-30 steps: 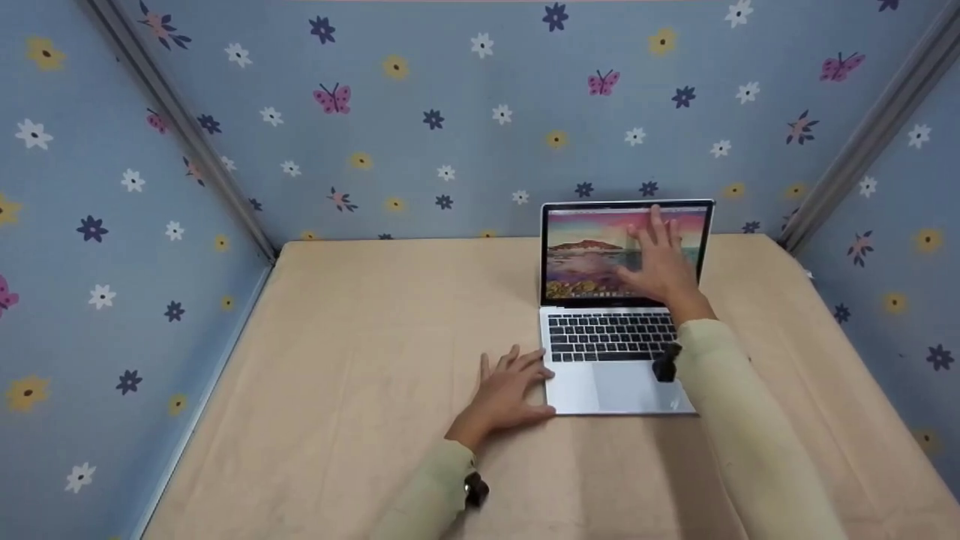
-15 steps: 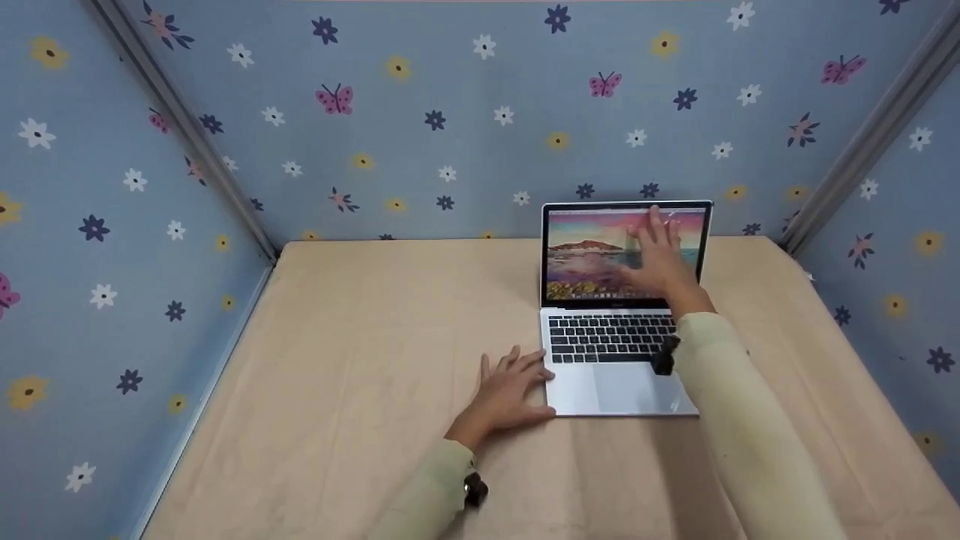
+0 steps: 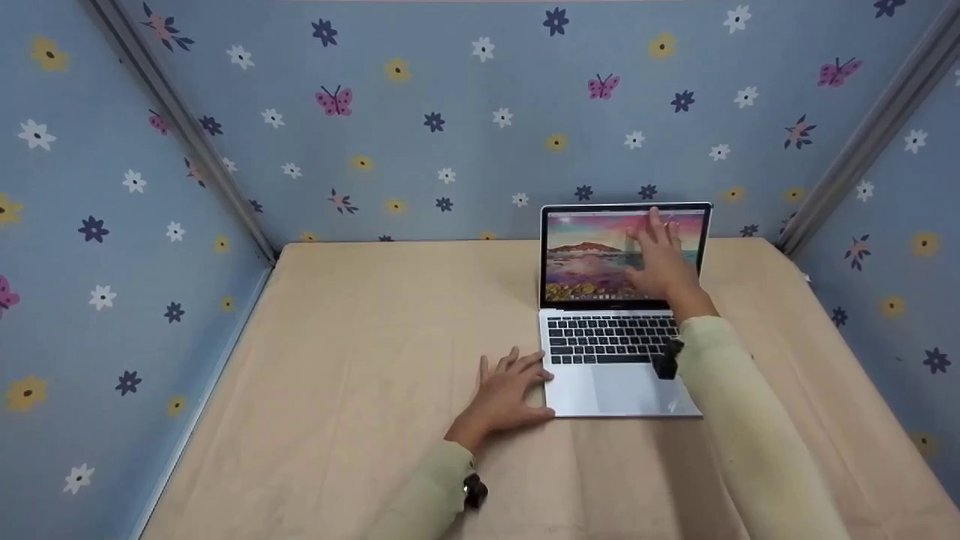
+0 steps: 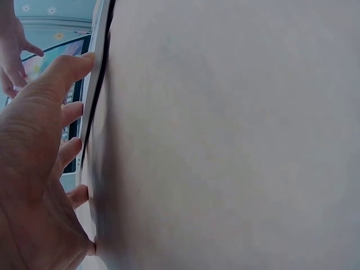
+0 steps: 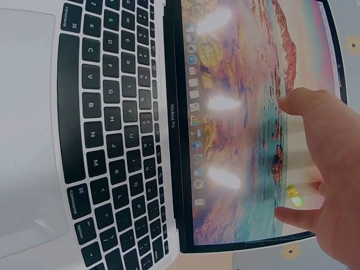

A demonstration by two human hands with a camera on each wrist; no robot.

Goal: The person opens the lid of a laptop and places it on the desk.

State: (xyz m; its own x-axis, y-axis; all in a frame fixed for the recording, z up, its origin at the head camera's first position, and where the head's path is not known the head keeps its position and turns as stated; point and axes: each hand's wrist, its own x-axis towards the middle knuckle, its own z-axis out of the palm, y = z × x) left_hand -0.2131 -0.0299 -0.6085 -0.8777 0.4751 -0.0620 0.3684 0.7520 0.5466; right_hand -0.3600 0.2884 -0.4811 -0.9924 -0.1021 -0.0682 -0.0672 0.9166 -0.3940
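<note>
An open silver laptop (image 3: 637,390) with black keys lies on the cloth-covered table, its lid raised and a coastal picture lit on the screen (image 3: 581,262). My left hand (image 3: 501,397) rests beside its left edge, fingers spread, with the thumb and some fingertips at the rim of the base. In the left wrist view, the thumb (image 4: 73,67) reaches over the top of that edge. My right hand (image 3: 667,266) is in front of the screen's right half, fingers spread and fingertips up by the top bezel. The right forearm hides the right part of the keyboard (image 5: 112,112).
The pale cloth (image 3: 360,360) covers the table to the left and front of the laptop. Blue flower-and-butterfly panels (image 3: 450,90) rise at the back and both sides, the back one close behind the lid. A small shiny sticker (image 5: 294,196) shows on the screen.
Almost nothing differs. My right thumb has drawn in slightly toward the other fingers; the left hand and the laptop stay where they were.
</note>
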